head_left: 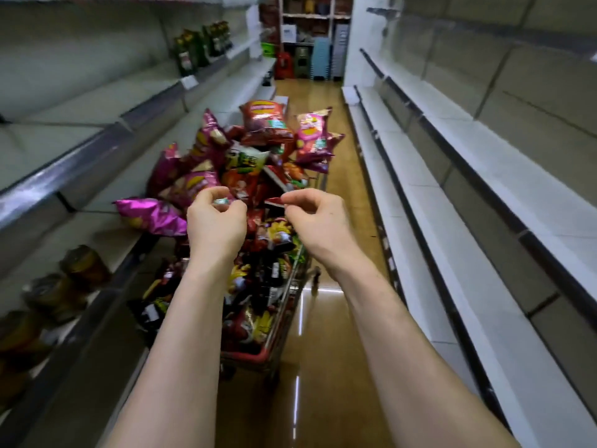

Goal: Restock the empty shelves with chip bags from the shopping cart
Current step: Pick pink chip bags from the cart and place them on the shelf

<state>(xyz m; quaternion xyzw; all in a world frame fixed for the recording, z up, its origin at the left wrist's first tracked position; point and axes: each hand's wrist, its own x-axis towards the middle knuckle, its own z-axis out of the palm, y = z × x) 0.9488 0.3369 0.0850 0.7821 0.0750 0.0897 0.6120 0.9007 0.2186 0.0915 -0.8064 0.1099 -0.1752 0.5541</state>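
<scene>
Aisle shelves (452,147) run along both sides of the shopping cart (258,353), and chip bags (261,124) are heaped high inside it. Over the pile, your left hand (215,221) pinches a bag edge (223,202) and your right hand (318,221) pinches a red bag corner (274,201).

— What sort of place is this?
— A shop: a narrow aisle (326,367) between long tiered shelves (452,176), a price tag (189,81) on one shelf edge, a shopping cart (258,352) heaped with chip bags (265,121), and bottles (200,48) stocked on the left.
</scene>
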